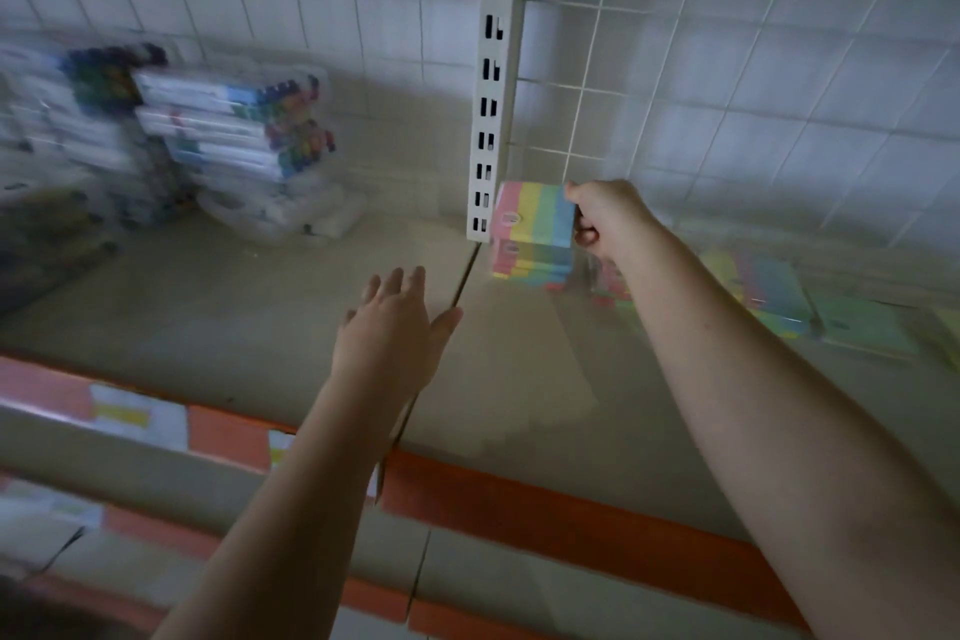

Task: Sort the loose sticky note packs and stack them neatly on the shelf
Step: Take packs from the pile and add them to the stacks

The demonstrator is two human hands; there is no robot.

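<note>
The right hand (597,218) is pinching a pastel-striped sticky note pack (535,213) by its right edge, holding it just above a stack of like packs (530,265) beside the slotted upright (488,120). The left hand (389,327) is hovering flat, fingers spread. The pack is probably light, stiff and wrapper-slick; edge grips suit it. Its small label is proving unreadable.
</note>
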